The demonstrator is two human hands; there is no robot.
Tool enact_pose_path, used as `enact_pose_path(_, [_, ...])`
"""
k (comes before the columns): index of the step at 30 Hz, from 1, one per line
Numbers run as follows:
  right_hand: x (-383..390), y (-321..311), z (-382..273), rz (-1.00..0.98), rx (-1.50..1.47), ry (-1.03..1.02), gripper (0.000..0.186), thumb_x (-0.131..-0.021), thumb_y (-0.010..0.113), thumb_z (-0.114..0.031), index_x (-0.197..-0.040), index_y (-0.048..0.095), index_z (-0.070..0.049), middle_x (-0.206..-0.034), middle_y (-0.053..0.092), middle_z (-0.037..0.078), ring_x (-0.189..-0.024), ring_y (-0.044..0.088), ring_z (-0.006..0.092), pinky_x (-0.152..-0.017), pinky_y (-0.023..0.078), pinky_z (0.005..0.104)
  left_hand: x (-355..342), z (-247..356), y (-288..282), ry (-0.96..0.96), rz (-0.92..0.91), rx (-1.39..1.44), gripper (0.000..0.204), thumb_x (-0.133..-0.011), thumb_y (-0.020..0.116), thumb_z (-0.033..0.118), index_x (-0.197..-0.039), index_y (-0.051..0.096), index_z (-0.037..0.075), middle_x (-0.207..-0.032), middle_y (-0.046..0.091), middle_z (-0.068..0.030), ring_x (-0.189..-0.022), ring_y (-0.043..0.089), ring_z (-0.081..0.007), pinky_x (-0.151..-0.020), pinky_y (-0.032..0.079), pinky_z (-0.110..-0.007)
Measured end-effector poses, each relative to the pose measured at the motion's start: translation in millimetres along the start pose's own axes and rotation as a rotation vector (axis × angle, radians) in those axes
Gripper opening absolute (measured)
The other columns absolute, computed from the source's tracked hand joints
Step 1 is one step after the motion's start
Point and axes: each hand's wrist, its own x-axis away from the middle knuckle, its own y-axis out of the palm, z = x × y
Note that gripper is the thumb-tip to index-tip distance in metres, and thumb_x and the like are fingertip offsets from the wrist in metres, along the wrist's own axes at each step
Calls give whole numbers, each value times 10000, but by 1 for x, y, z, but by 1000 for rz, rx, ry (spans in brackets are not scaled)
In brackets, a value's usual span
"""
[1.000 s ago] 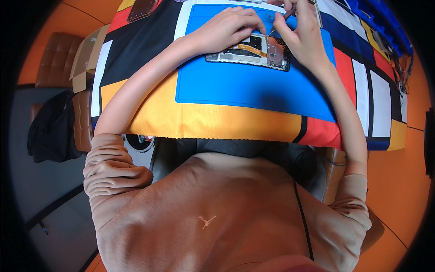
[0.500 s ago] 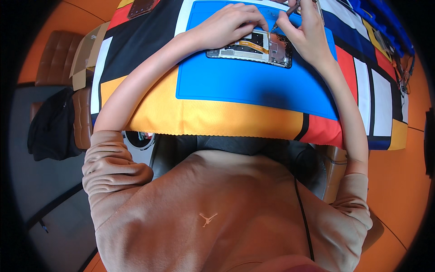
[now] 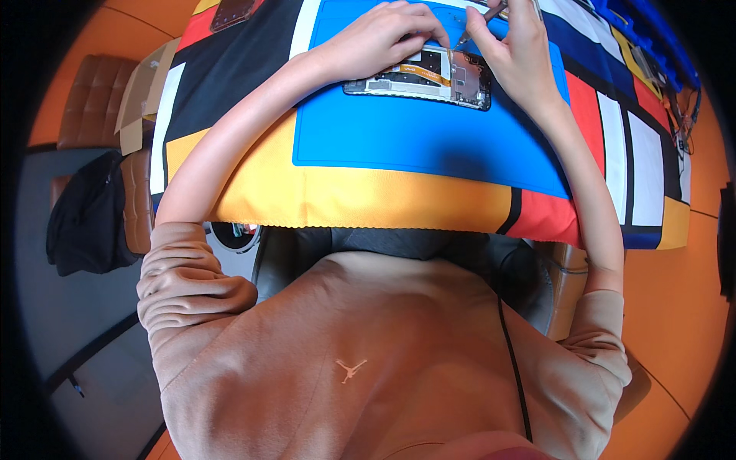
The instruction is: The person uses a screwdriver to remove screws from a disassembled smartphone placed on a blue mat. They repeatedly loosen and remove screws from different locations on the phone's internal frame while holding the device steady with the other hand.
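An opened smartphone (image 3: 418,86) lies on a blue work mat (image 3: 360,142), its inner parts and an orange ribbon cable (image 3: 420,73) exposed. My left hand (image 3: 387,37) rests over its far left part with bent fingers, the index fingertip pressing near the far edge close to the cable's end. My right hand (image 3: 515,46) grips a slim dark pen-like screwdriver (image 3: 493,13) between thumb and fingers. Its thin tip points down toward the phone's far edge, next to my left index finger. Whether the tip touches the phone, I cannot tell.
Small dark bits (image 3: 457,17) lie on the mat beyond the phone. Another dark phone-like piece (image 3: 232,13) sits at the far left on the patterned tablecloth (image 3: 253,180). Blue fabric (image 3: 652,31) and cables (image 3: 682,126) are at the far right. A cardboard box (image 3: 138,115) stands left of the table.
The whole table scene has shifted very slightly in view. Both hands keep nearly the same pose at the phone, the screwdriver still in my right hand.
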Motion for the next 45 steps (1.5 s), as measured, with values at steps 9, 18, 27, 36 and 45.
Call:
enact_pose_path(9, [-1,1,6,-1,56,-20,253,-802,646,-30,-946,440,-58,-1033,630,146,-1017,545,317,-944,412,423,-2,2,-1,1,4,33,152,-939,568,60,-1061,653,24,-1049,613,-165,-1035,577,-363,-929,459,-435])
enact_pose_path(18, [-2,-4,-3,-19,47,13,255,-812,654,-42,-951,439,-56,-1022,622,146,-1018,543,320,-932,411,427,-1,3,-2,-3,2,21,158,-939,570,64,-1067,653,21,-1046,615,-166,-1041,580,-362,-938,460,-435])
enact_pose_path(27, [1,-4,3,-19,45,32,249,-826,648,-30,-956,438,-55,-1006,607,137,-962,531,316,-915,409,428,-1,2,-1,-4,1,6,168,-941,570,69,-1080,654,25,-1066,607,-163,-1066,566,-356,-962,446,-433])
enact_pose_path(36, [1,-1,7,11,6,-10,250,-839,654,-29,-937,426,-59,-960,588,123,-920,532,293,-892,407,426,0,3,-2,-21,-2,5,180,-945,574,79,-1097,655,30,-1075,606,-158,-1072,560,-353,-976,439,-429])
enact_pose_path(45, [1,2,12,18,-26,-19,265,-814,650,-30,-947,423,-58,-960,587,126,-919,532,287,-891,414,426,0,3,-2,-31,-10,10,185,-941,576,75,-1101,659,30,-1075,610,-155,-1076,563,-351,-981,439,-428])
